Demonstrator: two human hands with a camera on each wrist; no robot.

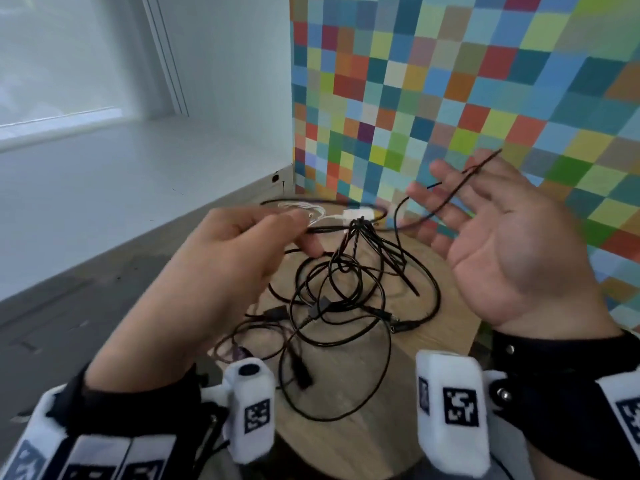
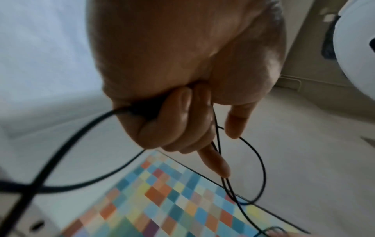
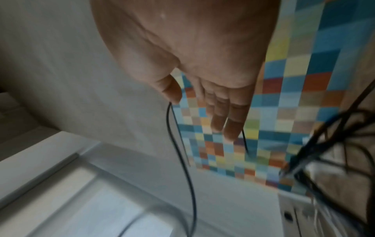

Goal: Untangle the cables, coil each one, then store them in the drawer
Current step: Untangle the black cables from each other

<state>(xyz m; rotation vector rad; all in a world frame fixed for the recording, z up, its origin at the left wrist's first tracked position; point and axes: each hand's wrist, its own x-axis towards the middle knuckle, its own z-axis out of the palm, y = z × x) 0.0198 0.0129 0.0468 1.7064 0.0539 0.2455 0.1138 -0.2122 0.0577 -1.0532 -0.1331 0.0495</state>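
A tangle of thin black cables (image 1: 346, 299) lies on a round wooden table (image 1: 349, 441), part of it lifted into a knot (image 1: 360, 225). My left hand (image 1: 242, 251) is raised over the table and grips black cable strands (image 2: 218, 128) and a white cable (image 1: 356, 213) in curled fingers. My right hand (image 1: 502, 237) is held up palm-in with straight fingers; a black cable strand (image 1: 457, 188) is draped loosely across its fingers (image 3: 233, 125). No drawer is in view.
A wall of coloured squares (image 1: 450, 81) stands right behind the table. A white ledge (image 1: 121, 174) runs along the left, with grey floor (image 1: 69, 323) below it. Black plugs (image 1: 398, 323) lie among the cables on the table.
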